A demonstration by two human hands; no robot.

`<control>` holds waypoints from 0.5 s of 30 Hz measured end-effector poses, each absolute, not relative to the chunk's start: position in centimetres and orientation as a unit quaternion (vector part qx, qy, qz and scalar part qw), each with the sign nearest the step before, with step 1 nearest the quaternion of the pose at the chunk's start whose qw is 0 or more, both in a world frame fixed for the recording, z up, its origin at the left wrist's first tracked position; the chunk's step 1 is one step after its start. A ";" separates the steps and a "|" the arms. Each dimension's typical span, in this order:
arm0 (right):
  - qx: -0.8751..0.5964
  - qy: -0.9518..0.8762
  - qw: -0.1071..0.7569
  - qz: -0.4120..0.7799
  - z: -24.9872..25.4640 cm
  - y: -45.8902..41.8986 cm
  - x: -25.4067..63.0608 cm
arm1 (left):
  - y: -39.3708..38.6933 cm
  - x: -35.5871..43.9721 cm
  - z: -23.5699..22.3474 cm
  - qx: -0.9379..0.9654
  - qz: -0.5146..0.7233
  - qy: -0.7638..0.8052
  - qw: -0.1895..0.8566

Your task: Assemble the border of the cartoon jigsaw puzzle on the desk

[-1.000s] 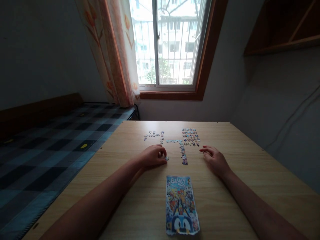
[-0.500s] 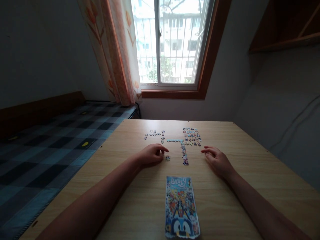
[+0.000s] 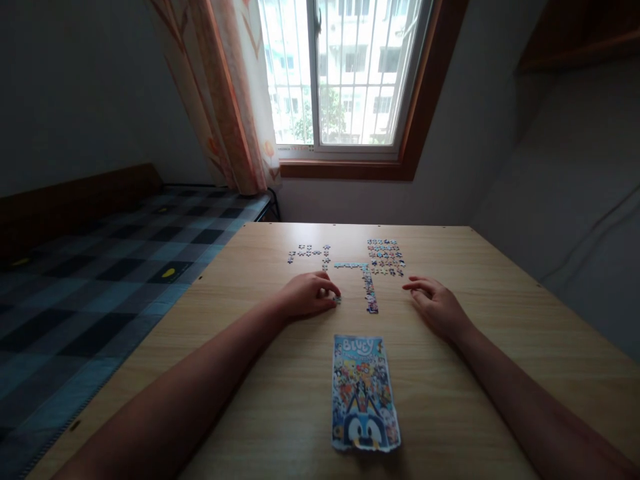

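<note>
My left hand (image 3: 307,295) rests on the wooden table (image 3: 450,400) with its fingertips pinched on a small loose jigsaw piece (image 3: 338,300). Just to its right runs a joined strip of puzzle pieces (image 3: 369,290) shaped like an upside-down L. My right hand (image 3: 436,306) lies flat on the table right of that strip, fingers stretched out and holding nothing. Several loose pieces lie in a block (image 3: 385,257) behind the right hand, and a few more (image 3: 307,252) behind the left.
A colourful puzzle picture sheet (image 3: 364,393) lies near the table's front edge between my arms. A bed with a checked cover (image 3: 100,280) stands to the left. Behind the table are a barred window (image 3: 345,73) and a curtain (image 3: 225,100).
My left fingers let go of the loose piece for a moment, then closed on it again. The view has tilted down a little. My right hand stayed in place.
</note>
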State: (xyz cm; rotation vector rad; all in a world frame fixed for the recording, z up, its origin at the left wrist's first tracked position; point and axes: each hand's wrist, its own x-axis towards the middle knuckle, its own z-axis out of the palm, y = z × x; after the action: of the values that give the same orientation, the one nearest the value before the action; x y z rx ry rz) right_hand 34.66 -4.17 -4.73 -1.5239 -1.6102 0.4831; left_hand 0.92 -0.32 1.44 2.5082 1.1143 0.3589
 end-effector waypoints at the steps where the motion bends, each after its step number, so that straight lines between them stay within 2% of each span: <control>1: -0.609 -0.643 0.423 0.194 -4.7 -4.2 34.7 | -0.4 1.0 1.4 0.891 0.127 0.396 0.183; 15: -0.608 -0.642 0.425 0.192 -4.8 -4.2 34.6 | -0.8 0.9 1.2 0.898 0.141 0.396 0.133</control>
State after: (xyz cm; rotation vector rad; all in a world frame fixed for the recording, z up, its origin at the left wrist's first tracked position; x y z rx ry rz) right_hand 34.57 -4.22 -4.81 -1.5209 -1.6055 0.4791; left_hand 0.95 -0.81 1.21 2.6030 1.1476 0.4091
